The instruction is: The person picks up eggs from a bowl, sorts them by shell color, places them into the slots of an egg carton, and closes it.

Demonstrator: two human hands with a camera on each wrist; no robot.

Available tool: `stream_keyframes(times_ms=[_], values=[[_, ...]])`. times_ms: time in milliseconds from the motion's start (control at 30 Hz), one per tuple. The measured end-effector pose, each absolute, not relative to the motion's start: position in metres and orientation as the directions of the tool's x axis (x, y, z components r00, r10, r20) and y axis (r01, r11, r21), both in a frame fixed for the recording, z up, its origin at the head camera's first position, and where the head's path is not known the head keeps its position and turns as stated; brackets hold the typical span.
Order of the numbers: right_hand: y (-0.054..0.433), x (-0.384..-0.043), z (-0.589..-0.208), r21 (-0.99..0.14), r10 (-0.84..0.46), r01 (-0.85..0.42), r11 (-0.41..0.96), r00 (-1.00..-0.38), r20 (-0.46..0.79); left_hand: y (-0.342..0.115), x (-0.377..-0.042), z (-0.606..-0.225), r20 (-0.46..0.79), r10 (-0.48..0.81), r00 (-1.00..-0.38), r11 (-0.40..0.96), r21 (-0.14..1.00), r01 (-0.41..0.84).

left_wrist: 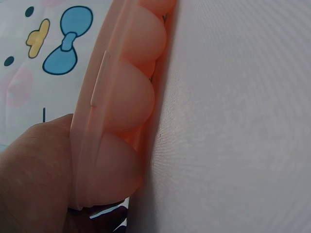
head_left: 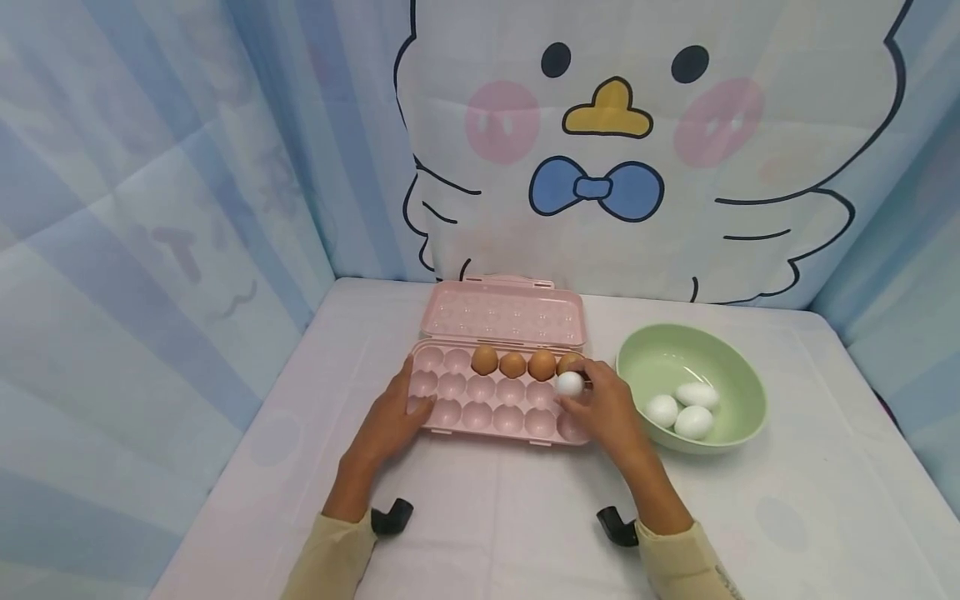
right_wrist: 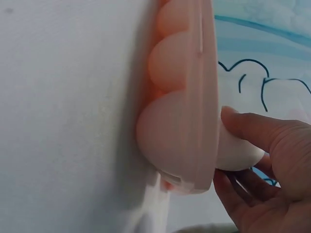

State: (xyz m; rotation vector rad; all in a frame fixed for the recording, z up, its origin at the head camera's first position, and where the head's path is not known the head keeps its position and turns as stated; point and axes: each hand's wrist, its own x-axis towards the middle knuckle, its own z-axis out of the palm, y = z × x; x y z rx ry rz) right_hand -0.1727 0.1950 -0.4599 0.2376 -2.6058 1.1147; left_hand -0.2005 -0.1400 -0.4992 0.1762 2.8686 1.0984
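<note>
A pink plastic egg carton (head_left: 480, 389) lies opened on the table, its lid folded back. Several brown eggs (head_left: 513, 364) fill the right part of its back row. My left hand (head_left: 389, 419) holds the carton's left end, thumb over the front corner, fingers along the side. Between thumb and fingers my right hand (head_left: 602, 403) pinches a white egg (head_left: 570, 384) over the right end of the middle row. The right wrist view shows that white egg (right_wrist: 237, 151) just above the carton's rim, partly hidden behind it. The front row's cups hold no eggs.
Right of the carton stands a light green bowl (head_left: 738, 425) with three white eggs (head_left: 693, 422) in it. A white cloth (head_left: 480, 517) covers the table. Behind rises a curtain (head_left: 600, 250) printed with a cartoon bird.
</note>
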Motion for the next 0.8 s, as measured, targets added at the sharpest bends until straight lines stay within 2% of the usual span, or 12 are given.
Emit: stream_keyframes(times_ms=[400,800], values=[[0.194,-0.171,-0.476,-0.570,-0.053,-0.273,0.775,-0.927,0.372,-0.139,-0.201,-0.500,-0.032,0.129,-0.991,0.735,0.674,0.074],[0.197,-0.172,-0.474,-0.567,-0.088,-0.271,0.778,-0.940,0.328,-0.140,-0.201,-0.500,-0.014,0.144,-0.990,0.731,0.676,0.097]])
